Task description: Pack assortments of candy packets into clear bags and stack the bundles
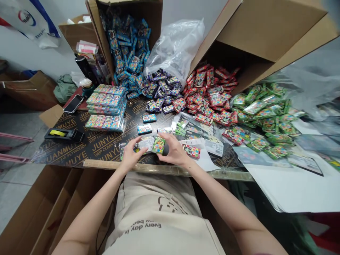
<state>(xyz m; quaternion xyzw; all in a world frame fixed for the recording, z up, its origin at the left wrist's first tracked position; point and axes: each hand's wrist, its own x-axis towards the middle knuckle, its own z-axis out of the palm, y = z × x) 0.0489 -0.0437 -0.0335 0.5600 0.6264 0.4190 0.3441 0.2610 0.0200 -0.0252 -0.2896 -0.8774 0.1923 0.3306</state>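
From the head camera we look down over our beige apron (156,209) at a black plywood surface (106,150). Our right hand (174,150) is closed around a green printed packet (158,144), with the fingers over its far edge. Our left hand (131,157) pinches a white-backed packet (145,143) just beside it. Both packets sit between the hands, a little above the near edge of the surface. Just beyond the hands lie two loose blue packets (145,124). A heap of green packets (262,113) spreads across the right, with red packets (207,92) to its far left and purple packets (160,90) near the middle. More blue packets (127,49) fill a cardboard box (130,7) on the far side. Shrink-wrapped stacks of packets (105,106) stand to the left, and a tape dispenser (63,135) lies nearer us on that side.
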